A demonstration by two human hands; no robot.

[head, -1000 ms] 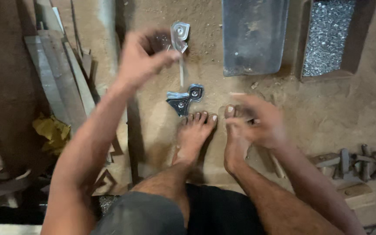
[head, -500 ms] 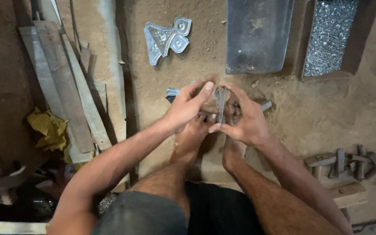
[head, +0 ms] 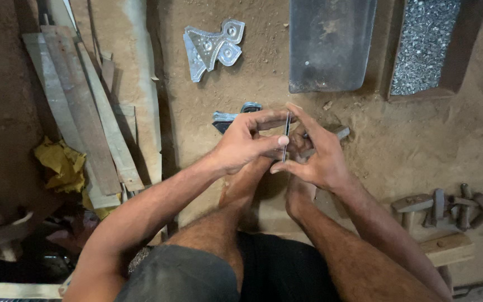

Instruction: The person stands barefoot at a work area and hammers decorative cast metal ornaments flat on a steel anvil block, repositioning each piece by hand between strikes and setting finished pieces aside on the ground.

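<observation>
A thin metal piece [head: 287, 134] stands edge-on between the two hands, its long axis running almost straight up and down in the head view, from the fingertips at its far end to the thumbs at its near end. The left hand [head: 241, 142] comes in from the left and pinches it from that side, thumb pressed against its lower part; the right hand [head: 317, 156] closes on it from the right, fingers arched over the top. Both grips are pressed onto the piece, and neither hand is clearly the nearer: it sits midway between them, held above the person's feet and the sandy floor [head: 398, 140].

Just beyond the left hand's knuckles, a dark stamped blank [head: 236, 116] lies on the floor, partly hidden. Farther off, toward the top edge of the view, rests an embossed silver cut-out [head: 213, 47], well apart from the hands. A dark metal slab [head: 328, 45] lies beyond the right hand, and past it a tray of shiny metal bits [head: 426, 47]. Wooden planks [head: 85, 112] flank the left side; a cluster of hammers and punches [head: 448, 204] lies near the right forearm. Open floor remains straight ahead, between the hands and the slab.
</observation>
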